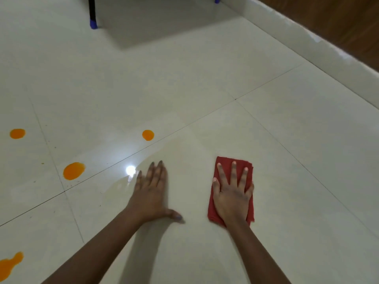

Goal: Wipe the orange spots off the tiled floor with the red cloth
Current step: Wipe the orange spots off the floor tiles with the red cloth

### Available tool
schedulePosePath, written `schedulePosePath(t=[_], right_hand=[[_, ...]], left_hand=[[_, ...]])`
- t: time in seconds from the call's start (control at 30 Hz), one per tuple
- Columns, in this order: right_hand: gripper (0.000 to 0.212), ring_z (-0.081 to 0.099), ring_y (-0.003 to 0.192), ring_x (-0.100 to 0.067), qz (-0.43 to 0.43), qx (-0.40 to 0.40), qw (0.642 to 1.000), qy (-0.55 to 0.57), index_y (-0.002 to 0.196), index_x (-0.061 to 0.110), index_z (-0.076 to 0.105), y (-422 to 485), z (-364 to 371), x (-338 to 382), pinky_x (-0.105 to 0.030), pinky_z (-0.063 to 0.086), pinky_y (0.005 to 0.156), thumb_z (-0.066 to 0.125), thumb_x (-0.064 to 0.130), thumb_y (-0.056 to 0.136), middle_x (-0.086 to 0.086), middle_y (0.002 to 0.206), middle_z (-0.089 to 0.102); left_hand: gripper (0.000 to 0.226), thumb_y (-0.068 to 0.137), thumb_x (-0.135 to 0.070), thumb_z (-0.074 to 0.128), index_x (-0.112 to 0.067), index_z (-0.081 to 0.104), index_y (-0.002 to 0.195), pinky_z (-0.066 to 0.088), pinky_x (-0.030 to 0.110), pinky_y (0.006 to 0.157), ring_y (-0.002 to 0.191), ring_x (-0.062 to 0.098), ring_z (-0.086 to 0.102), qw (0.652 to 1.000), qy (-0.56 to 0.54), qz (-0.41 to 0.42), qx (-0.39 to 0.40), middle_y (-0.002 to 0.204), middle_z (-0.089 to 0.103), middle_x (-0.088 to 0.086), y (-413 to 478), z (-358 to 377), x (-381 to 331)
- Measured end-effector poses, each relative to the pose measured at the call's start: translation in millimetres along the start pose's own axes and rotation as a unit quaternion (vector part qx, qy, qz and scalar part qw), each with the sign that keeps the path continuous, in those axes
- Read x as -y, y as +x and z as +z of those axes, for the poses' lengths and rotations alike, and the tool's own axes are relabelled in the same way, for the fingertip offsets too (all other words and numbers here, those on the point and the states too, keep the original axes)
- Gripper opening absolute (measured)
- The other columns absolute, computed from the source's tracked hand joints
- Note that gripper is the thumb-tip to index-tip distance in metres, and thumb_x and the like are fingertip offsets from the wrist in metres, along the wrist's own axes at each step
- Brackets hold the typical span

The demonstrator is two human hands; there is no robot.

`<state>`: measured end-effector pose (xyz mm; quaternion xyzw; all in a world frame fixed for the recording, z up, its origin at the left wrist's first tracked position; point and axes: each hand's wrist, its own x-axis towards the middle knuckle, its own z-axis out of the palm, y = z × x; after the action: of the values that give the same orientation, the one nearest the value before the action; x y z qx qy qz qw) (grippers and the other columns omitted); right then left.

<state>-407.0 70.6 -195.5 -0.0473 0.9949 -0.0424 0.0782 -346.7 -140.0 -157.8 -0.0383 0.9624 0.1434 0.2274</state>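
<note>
On hands and knees on the tiled floor, I press my right hand flat, fingers spread, on the folded red cloth, which lies under my palm with its far edge showing past my fingertips. My left hand rests open and empty on the bare tile beside it, bracing my weight. No spot lies under the cloth at present: the nearest orange spot sits ahead and to the left of my left hand, just beyond a grout line; a larger spot lies further left of that hand, another spot further still, and an elongated smear near my left forearm at the frame's edge. The tile between my hands looks faintly wet and glossy. To do this well, I judge I should keep the palm weighted, slide the cloth forward-left past my bracing hand, and sweep each spot inward, refolding to a clean face so the orange is lifted, not spread.
</note>
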Motion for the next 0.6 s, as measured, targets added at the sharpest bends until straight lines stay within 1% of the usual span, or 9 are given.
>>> schedulePosePath(t=[0.07,0.13,0.2,0.27,0.37,0.43,0.5,0.57,0.6], right_hand=[[0.055,0.0,0.143,-0.034,-0.009,-0.002,1.0,-0.013,0.146,0.041,0.015,14,-3,-6,-0.058,0.011,0.109,0.009,0.052,0.092,-0.002,0.157,0.011],[0.05,-0.006,0.143,-0.032,0.0,-0.003,1.0,-0.019,0.146,0.044,0.009,39,-8,-14,-0.056,0.007,0.111,0.013,0.05,0.096,0.0,0.158,0.004],[0.05,-0.008,0.143,-0.03,0.019,-0.003,1.0,-0.011,0.145,0.045,0.007,76,-17,-22,-0.055,0.005,0.111,0.017,0.05,0.097,0.001,0.158,0.001],[0.05,-0.009,0.143,-0.03,0.046,0.008,0.999,0.0,0.145,0.045,0.005,117,-27,-28,-0.056,0.004,0.112,0.016,0.05,0.097,0.001,0.158,-0.001],[0.051,-0.011,0.143,-0.031,0.057,0.022,0.998,0.015,0.146,0.043,0.004,169,-35,-3,-0.057,0.001,0.112,0.015,0.049,0.097,0.001,0.158,-0.004],[0.051,-0.01,0.143,-0.031,-0.006,0.026,1.0,0.011,0.146,0.042,0.005,184,-32,38,-0.057,0.001,0.112,0.017,0.048,0.097,0.0,0.158,-0.003],[0.05,-0.01,0.143,-0.031,-0.115,0.037,0.993,-0.001,0.146,0.043,0.006,170,-27,72,-0.056,0.001,0.112,0.019,0.047,0.097,0.001,0.158,-0.003],[0.05,-0.009,0.143,-0.031,-0.21,0.025,0.977,-0.009,0.145,0.044,0.007,132,-18,80,-0.055,0.003,0.113,0.019,0.048,0.097,0.001,0.158,-0.001],[0.05,-0.006,0.144,-0.031,-0.247,0.017,0.969,-0.01,0.145,0.044,0.009,106,-15,69,-0.054,0.005,0.113,0.02,0.048,0.097,0.001,0.158,0.003]], left_hand=[[0.149,0.038,-0.094,0.043,-0.009,-0.025,0.141,-0.02,0.043,0.107,0.131,0.019,-0.037,1.0,0.006,0.017,-0.008,0.149,-0.034,0.005,21,-6,-11],[0.144,0.047,-0.088,0.052,-0.01,-0.025,0.141,-0.02,0.042,0.107,0.133,0.019,-0.035,0.999,0.009,0.038,-0.005,0.147,-0.036,0.003,39,-8,-13],[0.146,0.042,-0.091,0.047,-0.012,-0.026,0.141,-0.022,0.041,0.105,0.13,0.018,-0.039,0.999,0.005,0.052,-0.004,0.145,-0.039,0.001,50,-4,-8],[0.149,0.035,-0.096,0.039,-0.013,-0.029,0.138,-0.024,0.04,0.104,0.129,0.016,-0.041,0.998,0.006,0.056,-0.018,0.144,-0.04,0.0,50,1,-5],[0.141,0.036,-0.094,0.032,-0.014,-0.036,0.13,-0.026,0.039,0.104,0.129,0.015,-0.042,0.998,-0.01,0.057,-0.035,0.142,-0.043,-0.002,52,7,-4],[0.139,0.034,-0.095,0.028,-0.015,-0.037,0.128,-0.026,0.038,0.104,0.129,0.014,-0.042,0.997,-0.015,0.059,-0.045,0.141,-0.044,-0.003,54,8,-4],[0.14,0.034,-0.095,0.027,-0.015,-0.037,0.129,-0.027,0.036,0.103,0.13,0.014,-0.041,0.997,-0.018,0.062,-0.051,0.142,-0.044,-0.003,54,8,-3],[0.143,0.034,-0.096,0.029,-0.014,-0.033,0.133,-0.03,0.032,0.101,0.131,0.013,-0.039,0.995,-0.024,0.066,-0.065,0.144,-0.04,-0.001,53,9,-1],[0.144,0.035,-0.097,0.03,-0.012,-0.031,0.135,-0.032,0.029,0.1,0.132,0.013,-0.038,0.995,-0.028,0.066,-0.067,0.145,-0.039,0.0,51,9,-2]])
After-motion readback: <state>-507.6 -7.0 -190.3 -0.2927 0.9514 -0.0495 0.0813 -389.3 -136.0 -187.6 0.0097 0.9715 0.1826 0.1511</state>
